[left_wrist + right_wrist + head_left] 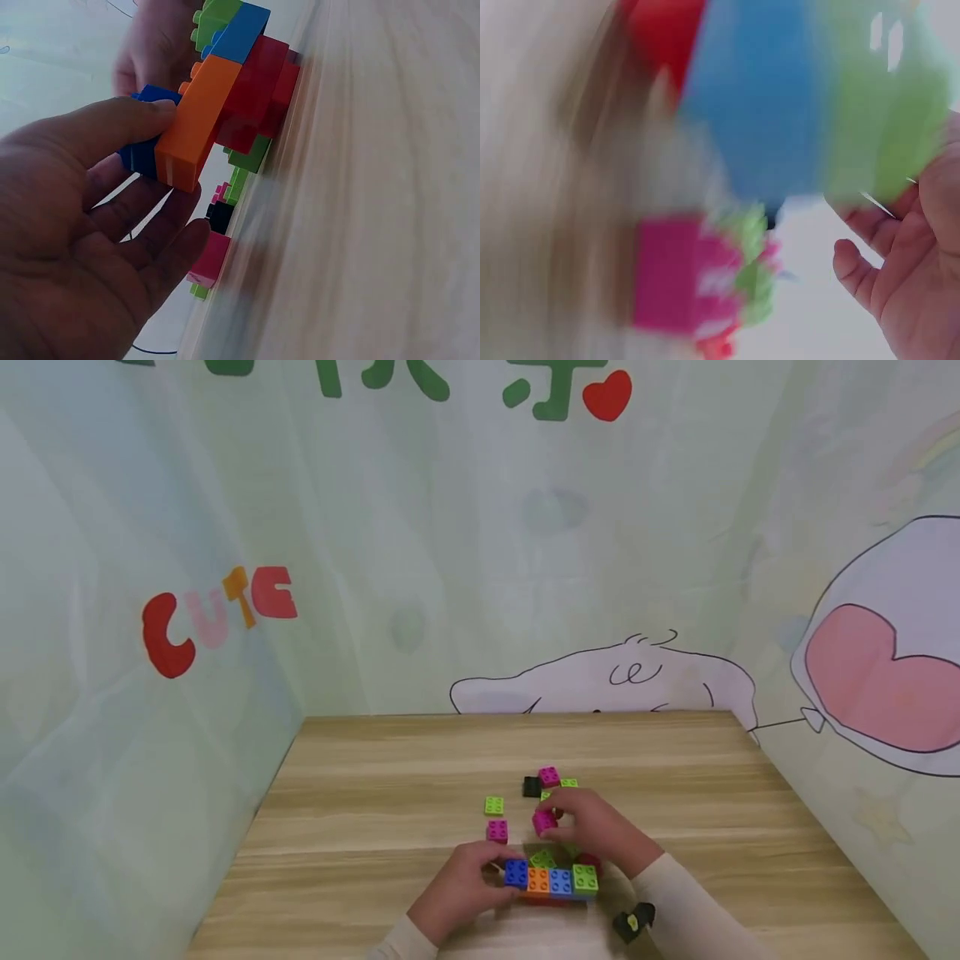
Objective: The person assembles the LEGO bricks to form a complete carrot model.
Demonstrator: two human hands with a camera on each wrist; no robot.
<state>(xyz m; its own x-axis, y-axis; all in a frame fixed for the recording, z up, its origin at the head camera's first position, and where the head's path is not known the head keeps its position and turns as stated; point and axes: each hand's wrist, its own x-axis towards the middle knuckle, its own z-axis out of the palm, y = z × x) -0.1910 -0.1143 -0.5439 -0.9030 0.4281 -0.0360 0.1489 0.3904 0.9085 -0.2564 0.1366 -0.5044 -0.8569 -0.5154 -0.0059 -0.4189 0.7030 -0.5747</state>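
My left hand (461, 889) grips the left end of a row of joined toy building bricks. Along its top run a dark blue brick (515, 873), an orange brick (537, 881), a light blue brick (561, 882) and a lime green brick (585, 878). Red bricks (255, 97) sit beneath, as the left wrist view shows; there the thumb presses beside the dark blue brick. Just beyond the row, my right hand (600, 831) pinches a magenta brick (544, 822) between thumb and fingers. The right wrist view is blurred, and the pinched brick cannot be made out there.
Loose bricks lie beyond the row: a lime one (494, 806), a magenta one (497, 831), a black one (532, 787) and another magenta one (549, 776). A tilted lime brick (542, 859) lies close behind the row. Printed cloth (375, 568) surrounds the wooden table (337, 827).
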